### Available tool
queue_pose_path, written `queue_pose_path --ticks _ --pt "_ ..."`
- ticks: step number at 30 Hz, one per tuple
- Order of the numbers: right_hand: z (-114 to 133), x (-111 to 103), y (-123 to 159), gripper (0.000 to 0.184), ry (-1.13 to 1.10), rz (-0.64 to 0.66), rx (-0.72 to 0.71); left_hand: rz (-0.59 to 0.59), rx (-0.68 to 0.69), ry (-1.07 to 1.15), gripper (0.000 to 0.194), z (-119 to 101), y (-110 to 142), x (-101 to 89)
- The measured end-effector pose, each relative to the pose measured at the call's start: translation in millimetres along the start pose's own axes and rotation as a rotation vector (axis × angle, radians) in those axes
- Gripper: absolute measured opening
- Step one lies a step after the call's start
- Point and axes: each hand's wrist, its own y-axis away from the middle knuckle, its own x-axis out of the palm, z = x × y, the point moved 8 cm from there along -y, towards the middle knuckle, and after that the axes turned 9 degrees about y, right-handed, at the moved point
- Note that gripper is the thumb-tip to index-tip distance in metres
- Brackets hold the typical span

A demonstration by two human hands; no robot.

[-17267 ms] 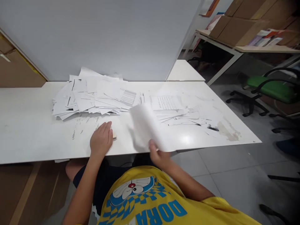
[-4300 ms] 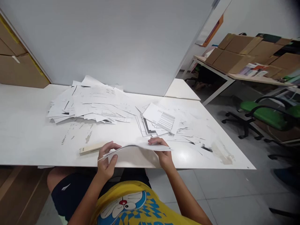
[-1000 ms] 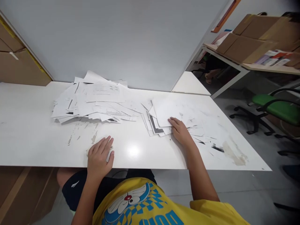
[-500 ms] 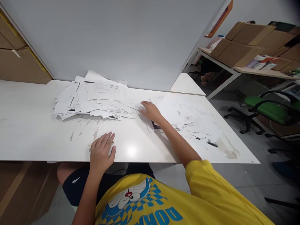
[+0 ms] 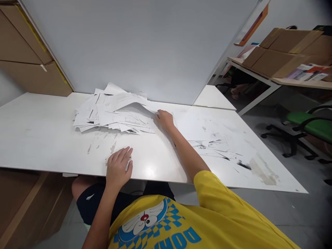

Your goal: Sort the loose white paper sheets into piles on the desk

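Observation:
My right hand (image 5: 165, 120) pinches the right edge of a sheet of paper (image 5: 129, 100) and bends it up off the heap. Beneath that sheet, a messy pile of printed papers (image 5: 109, 119) spreads over the white table (image 5: 52, 138). Under my right forearm and to its right lies a second spread of papers (image 5: 192, 129), partly hidden by the arm. My left hand (image 5: 119, 167) rests flat near the table's front edge, fingers stretched out. Part of a small pale object or mark shows beside its fingers; I cannot tell what it is.
A grey panel (image 5: 142, 48) rises behind the table. Cardboard boxes (image 5: 33, 77) stand at the far left, and more boxes (image 5: 275, 62) sit on another desk at the right. A green chair (image 5: 308, 126) is on the right. Part of another person's hand or foot shows under that desk.
My right hand has closed on the top sheet's right edge, and the sheet now arches up from the pile. The left hand stays on the table. The view has shifted slightly.

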Motion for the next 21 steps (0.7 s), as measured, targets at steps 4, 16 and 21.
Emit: queue_pose_path --ticks 4,16,21 --pt "-7.1 -24.5 0.9 0.042 -0.094 -0.151 0.093 -0.02 -0.007 -0.002 0.04 1.8 0.1 -0.1" --pt "-6.0 -123.0 61.2 0.029 -0.169 -0.27 0.097 -0.017 0.008 -0.011 0.045 2.8 3.3 2.9" --pt "-15.4 -167.5 133.6 0.023 -0.279 -0.538 -0.035 -0.066 -0.018 0.173 0.052 1.0 6.8 -2.5"
